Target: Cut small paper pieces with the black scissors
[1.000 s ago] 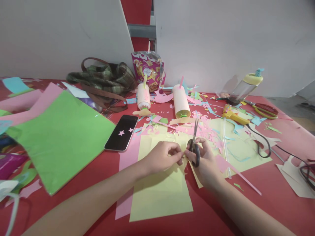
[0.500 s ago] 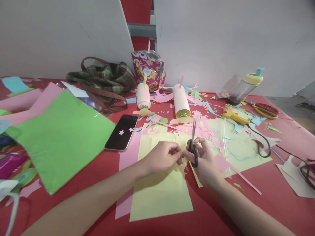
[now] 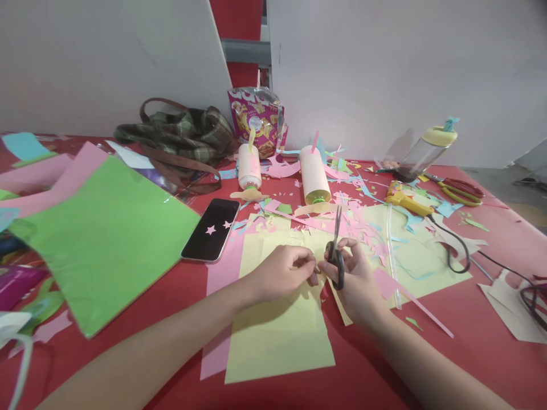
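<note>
My right hand (image 3: 352,279) is closed round the black handles of a pair of scissors (image 3: 337,250), whose blades point up and away from me. Close beside it, my left hand (image 3: 290,273) has its thumb and fingers pinched together; anything between the fingertips is too small to make out. Both hands hover above sheets of yellow paper (image 3: 282,347), which overlap a pink sheet (image 3: 216,347). Left of them lies a phone (image 3: 205,236) with two small pink paper stars (image 3: 211,230) on its dark screen.
Two paper-wrapped bottles (image 3: 315,173) stand beyond my hands among paper scraps. A large green sheet (image 3: 106,239) covers the left. On the right are a yellow glue gun (image 3: 408,202) with its cord, pliers (image 3: 461,191) and a tilted clear bottle (image 3: 421,154). A plaid bag (image 3: 183,134) and snack packet (image 3: 256,119) sit behind.
My fingertips have drawn slightly apart: the right thumb no longer meets the left hand's fingers. Everything else looks the same.
</note>
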Demonstrator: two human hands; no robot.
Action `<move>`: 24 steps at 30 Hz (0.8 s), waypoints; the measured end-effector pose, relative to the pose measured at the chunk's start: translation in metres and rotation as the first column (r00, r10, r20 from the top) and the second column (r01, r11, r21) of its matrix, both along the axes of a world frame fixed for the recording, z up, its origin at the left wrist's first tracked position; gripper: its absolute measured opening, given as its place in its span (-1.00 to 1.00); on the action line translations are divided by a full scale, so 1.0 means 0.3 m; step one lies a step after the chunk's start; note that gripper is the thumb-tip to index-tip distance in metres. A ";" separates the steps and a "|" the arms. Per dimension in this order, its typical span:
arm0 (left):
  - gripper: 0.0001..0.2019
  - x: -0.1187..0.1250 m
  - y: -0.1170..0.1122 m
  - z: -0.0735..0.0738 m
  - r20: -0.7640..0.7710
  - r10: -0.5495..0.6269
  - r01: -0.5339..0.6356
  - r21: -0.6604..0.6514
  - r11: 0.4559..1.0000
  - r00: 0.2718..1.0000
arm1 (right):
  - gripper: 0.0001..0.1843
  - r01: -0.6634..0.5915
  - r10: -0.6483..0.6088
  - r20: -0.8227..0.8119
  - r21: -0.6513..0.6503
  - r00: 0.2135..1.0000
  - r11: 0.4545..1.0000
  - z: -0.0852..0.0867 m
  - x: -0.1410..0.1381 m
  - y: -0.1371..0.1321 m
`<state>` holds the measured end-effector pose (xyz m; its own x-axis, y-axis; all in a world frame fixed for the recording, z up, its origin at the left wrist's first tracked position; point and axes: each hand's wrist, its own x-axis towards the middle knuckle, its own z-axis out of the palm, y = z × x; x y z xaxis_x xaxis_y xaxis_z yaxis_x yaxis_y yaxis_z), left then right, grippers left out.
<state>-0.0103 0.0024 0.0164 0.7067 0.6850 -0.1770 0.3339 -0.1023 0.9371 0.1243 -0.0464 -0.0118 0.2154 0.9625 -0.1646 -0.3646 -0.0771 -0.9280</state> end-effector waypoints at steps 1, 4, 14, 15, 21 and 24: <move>-0.78 0.000 0.000 0.000 0.000 0.001 -0.001 0.001 1.000 1.000 | -0.61 -0.001 0.001 -0.004 0.001 1.000 1.000 -0.001 -0.001 0.000; -0.78 0.000 0.000 0.000 0.002 0.001 -0.001 0.002 1.000 1.000 | -0.61 -0.005 0.006 -0.014 0.006 1.000 1.000 -0.005 -0.001 0.000; -0.86 -0.002 -0.002 -0.011 -0.015 -0.019 0.021 0.085 0.996 1.000 | -0.66 -0.020 0.020 -0.033 0.013 0.999 1.000 -0.003 -0.003 -0.002; -0.85 -0.003 0.000 -0.011 -0.024 -0.023 0.025 0.098 0.995 0.999 | -0.66 -0.018 0.018 -0.033 0.016 0.999 1.000 -0.001 -0.004 -0.002; -0.87 -0.007 0.011 0.002 -0.057 -0.020 0.028 0.152 0.988 0.998 | -0.63 -0.023 0.024 -0.001 0.015 1.000 1.000 -0.001 -0.003 -0.001; -0.89 -0.010 0.014 0.009 -0.074 -0.012 0.023 0.151 0.988 0.997 | -0.61 -0.045 0.045 0.012 0.030 0.999 0.999 -0.004 -0.004 -0.002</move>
<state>-0.0132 0.0065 0.0190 0.7078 0.6955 -0.1236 0.3977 -0.2478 0.8834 0.1232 -0.0470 -0.0130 0.1736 0.9758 -0.1331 -0.3509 -0.0650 -0.9342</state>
